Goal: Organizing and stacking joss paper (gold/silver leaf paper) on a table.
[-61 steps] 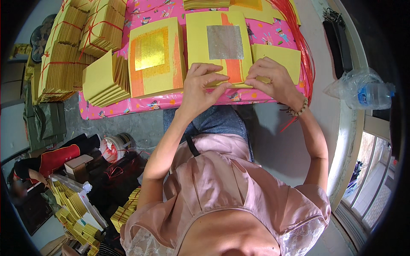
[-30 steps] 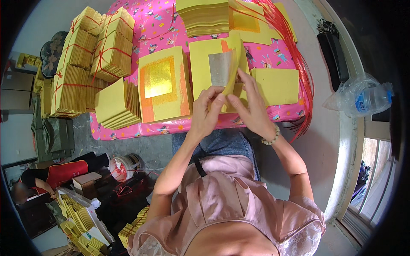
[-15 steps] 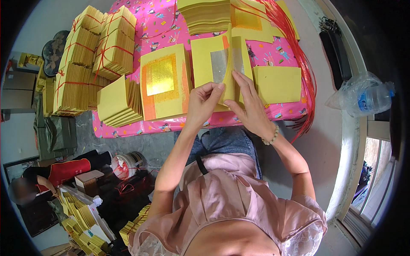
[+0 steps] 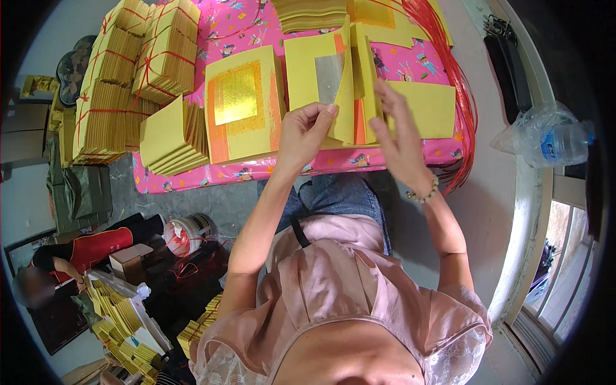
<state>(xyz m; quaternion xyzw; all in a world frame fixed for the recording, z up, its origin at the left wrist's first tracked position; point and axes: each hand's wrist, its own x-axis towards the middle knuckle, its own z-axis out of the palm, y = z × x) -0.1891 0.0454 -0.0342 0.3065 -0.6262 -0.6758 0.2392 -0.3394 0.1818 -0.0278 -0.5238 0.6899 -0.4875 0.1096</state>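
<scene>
While our left grip (image 4: 303, 133) pinches the yellow sheet (image 4: 345, 122) near its close edge, the sheet curls upright on the pink-covered worktop (image 4: 186, 185). Our right grip (image 4: 403, 138) is loosely spread just to its right, seemingly holding nothing; blurred, so contact we cannot tell. Should our left pinch slacken, the sheet could spring flat or crease askew.

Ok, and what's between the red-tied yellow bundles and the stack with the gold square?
In the head view, folded yellow sheets sit between the bundles and the gold-square stack; behind those sheets, the pink cover shows.
</scene>
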